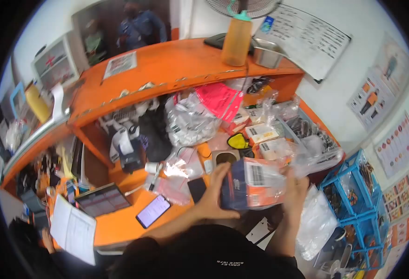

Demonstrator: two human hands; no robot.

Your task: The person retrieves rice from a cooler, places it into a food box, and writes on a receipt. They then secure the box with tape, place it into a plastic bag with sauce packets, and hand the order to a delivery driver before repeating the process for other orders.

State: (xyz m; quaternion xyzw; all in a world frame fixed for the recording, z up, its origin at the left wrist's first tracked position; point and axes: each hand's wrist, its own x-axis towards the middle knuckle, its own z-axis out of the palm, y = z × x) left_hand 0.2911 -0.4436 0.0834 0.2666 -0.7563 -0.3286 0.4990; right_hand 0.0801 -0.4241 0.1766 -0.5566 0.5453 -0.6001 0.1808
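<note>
A dark blue and orange box [255, 185] with a white barcode label is held up in front of me, with clear plastic about its right part. My left hand [213, 201] grips its left end, thumb below and fingers at the top edge. At the right end, my right hand [295, 188] closes on the box and the clear plastic bag [312, 163], which spreads out to the right; some of its fingers are hidden. Behind the box, small packed boxes [262, 133] and a black and yellow item [238, 141] lie on the orange desk [121, 228].
A lit phone [153, 211] and a tablet [103, 200] rest on the desk. Blue crates [351, 186] stand at the right. The orange counter [167, 58] carries a bottle [237, 42] and a metal tray [267, 53]. Another person's hand [48, 240] is near papers [73, 228].
</note>
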